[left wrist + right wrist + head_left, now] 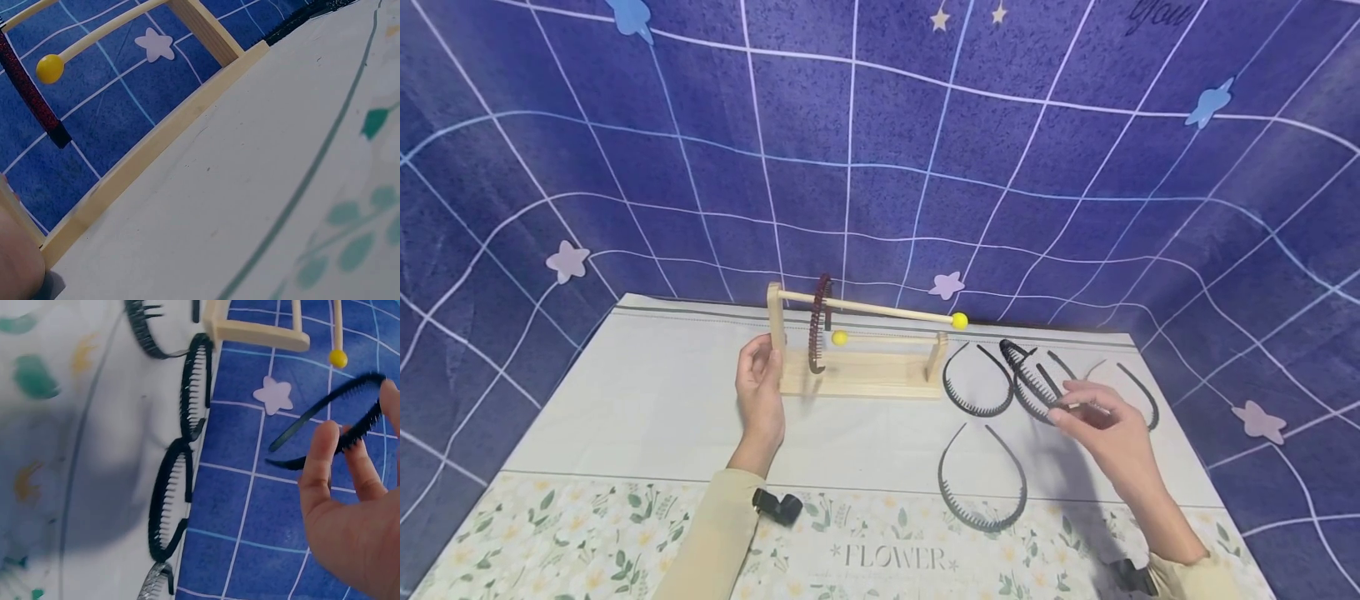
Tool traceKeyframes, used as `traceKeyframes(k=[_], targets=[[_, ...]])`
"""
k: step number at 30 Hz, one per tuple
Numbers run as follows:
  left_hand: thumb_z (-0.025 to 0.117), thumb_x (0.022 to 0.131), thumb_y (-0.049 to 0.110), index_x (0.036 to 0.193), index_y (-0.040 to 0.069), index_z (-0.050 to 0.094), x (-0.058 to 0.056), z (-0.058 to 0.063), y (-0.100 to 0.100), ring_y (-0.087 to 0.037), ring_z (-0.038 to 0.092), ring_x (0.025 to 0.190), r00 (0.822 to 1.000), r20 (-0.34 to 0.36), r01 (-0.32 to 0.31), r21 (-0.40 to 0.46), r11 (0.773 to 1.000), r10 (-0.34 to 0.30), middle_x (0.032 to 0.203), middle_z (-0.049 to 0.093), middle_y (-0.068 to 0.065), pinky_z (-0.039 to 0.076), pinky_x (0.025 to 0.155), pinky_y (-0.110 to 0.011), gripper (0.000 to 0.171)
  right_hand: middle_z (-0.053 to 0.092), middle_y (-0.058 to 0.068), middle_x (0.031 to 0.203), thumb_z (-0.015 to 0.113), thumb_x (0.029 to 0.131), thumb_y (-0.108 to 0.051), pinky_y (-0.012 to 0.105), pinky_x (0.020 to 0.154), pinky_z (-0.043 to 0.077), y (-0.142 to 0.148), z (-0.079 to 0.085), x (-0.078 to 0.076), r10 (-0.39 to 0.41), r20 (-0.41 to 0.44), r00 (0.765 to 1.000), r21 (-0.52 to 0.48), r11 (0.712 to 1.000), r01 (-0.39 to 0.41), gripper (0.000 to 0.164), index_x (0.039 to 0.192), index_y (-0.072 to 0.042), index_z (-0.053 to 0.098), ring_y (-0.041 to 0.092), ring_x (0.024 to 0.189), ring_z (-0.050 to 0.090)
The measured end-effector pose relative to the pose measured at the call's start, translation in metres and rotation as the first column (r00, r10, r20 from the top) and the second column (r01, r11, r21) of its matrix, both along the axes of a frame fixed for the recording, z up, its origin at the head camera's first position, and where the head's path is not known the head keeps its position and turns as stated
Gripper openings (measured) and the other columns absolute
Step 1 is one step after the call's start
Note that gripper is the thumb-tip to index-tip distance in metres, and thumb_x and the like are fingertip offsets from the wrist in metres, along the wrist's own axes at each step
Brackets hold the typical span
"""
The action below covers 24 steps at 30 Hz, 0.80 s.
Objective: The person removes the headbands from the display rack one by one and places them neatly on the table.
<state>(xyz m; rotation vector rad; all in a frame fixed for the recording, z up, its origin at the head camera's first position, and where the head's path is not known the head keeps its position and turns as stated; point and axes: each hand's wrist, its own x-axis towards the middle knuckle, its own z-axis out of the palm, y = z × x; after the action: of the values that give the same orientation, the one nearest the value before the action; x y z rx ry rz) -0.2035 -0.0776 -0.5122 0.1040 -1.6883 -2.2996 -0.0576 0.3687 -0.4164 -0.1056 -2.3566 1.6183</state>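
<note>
My left hand [760, 387] grips the left post of a wooden rack [861, 375] with two rods tipped by yellow balls. A dark red toothed headband [816, 333] hangs from the rack's upper rod; its black-tipped end shows in the left wrist view. My right hand [1108, 425] pinches a black toothed headband [319, 407] between thumb and fingers, raised above the table at the right. In the right wrist view its two ends point away from the hand. The lower rod [887, 339] carries nothing.
Several headbands lie on the table: one beside the rack [1000, 407], a dark grey one in front [988, 525], and others under and beyond my right hand. A floral cloth [625, 533] covers the front. A blue gridded curtain [880, 200] with stars rises behind.
</note>
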Motion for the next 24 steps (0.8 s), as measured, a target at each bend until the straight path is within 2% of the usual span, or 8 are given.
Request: traceKeyframes(k=[3,8,12,15,17,19,24], targets=[[0.052,0.118,0.015,0.145,0.023,0.058,0.0,0.0,0.0,-0.021,0.044,0.157,1.0,0.002,-0.001,0.0,1.0,0.001,0.156,0.057,-0.002,0.033,0.134,-0.042,0.029,0.064,-0.005,0.141,0.089,0.091,0.0,0.014,0.089,0.059,0.002,-0.005,0.006,0.023,0.0,1.0,0.101,0.995,-0.023,0.024,0.11,0.007,0.076,0.004,0.1,0.071],[0.052,0.118,0.016,0.145,0.025,0.058,0.0,-0.001,-0.001,-0.02,0.043,0.158,1.0,0.005,0.004,-0.007,1.0,-0.004,0.158,0.055,-0.002,0.032,0.134,-0.041,0.029,0.055,0.02,0.155,0.092,0.086,0.004,0.017,0.084,0.062,0.006,-0.016,0.014,0.086,0.001,0.996,0.114,0.99,-0.085,0.027,0.107,0.009,0.075,0.008,0.088,0.074],[0.052,0.118,0.016,0.145,0.023,0.058,-0.001,-0.002,-0.001,-0.021,0.043,0.158,1.0,-0.004,0.008,0.004,1.0,-0.008,0.158,0.056,-0.002,0.031,0.134,-0.042,0.029,0.053,0.03,0.157,0.094,0.082,0.007,0.011,0.095,0.057,0.012,-0.024,0.019,0.116,-0.039,0.993,0.167,0.98,-0.108,0.029,0.104,0.007,0.075,0.006,0.093,0.074],[0.052,0.117,0.015,0.145,0.022,0.059,-0.001,-0.002,0.0,-0.021,0.044,0.157,1.0,-0.011,0.008,0.015,1.0,-0.008,0.156,0.057,-0.001,0.031,0.134,-0.043,0.029,0.055,0.031,0.156,0.097,0.078,0.007,0.005,0.104,0.048,0.017,-0.029,0.023,0.142,-0.07,0.987,0.235,0.964,-0.122,0.033,0.101,0.003,0.075,0.006,0.096,0.075],[0.052,0.117,0.015,0.145,0.022,0.059,-0.002,-0.002,0.0,-0.021,0.044,0.157,1.0,-0.011,0.004,0.018,1.0,-0.004,0.155,0.058,-0.001,0.032,0.134,-0.043,0.029,0.054,0.031,0.156,0.098,0.076,0.007,0.005,0.103,0.048,0.02,-0.031,0.026,0.165,-0.073,0.984,0.264,0.954,-0.141,0.034,0.101,0.001,0.075,0.005,0.097,0.074],[0.052,0.117,0.016,0.145,0.023,0.059,-0.001,-0.001,0.0,-0.021,0.044,0.157,1.0,-0.006,0.004,0.011,1.0,-0.004,0.156,0.057,0.0,0.032,0.134,-0.042,0.029,0.054,0.032,0.156,0.098,0.076,0.007,0.006,0.103,0.049,0.024,-0.032,0.029,0.182,-0.066,0.981,0.284,0.946,-0.157,0.035,0.101,0.0,0.075,0.002,0.111,0.07],[0.052,0.117,0.017,0.144,0.024,0.058,-0.001,-0.001,-0.001,-0.021,0.044,0.157,1.0,-0.001,0.003,0.005,1.0,-0.003,0.156,0.057,0.0,0.032,0.134,-0.042,0.029,0.057,0.01,0.163,0.098,0.074,0.008,0.012,0.091,0.058,0.04,-0.035,0.035,0.25,-0.068,0.966,0.306,0.927,-0.218,0.039,0.103,-0.004,0.075,-0.004,0.137,0.055]])
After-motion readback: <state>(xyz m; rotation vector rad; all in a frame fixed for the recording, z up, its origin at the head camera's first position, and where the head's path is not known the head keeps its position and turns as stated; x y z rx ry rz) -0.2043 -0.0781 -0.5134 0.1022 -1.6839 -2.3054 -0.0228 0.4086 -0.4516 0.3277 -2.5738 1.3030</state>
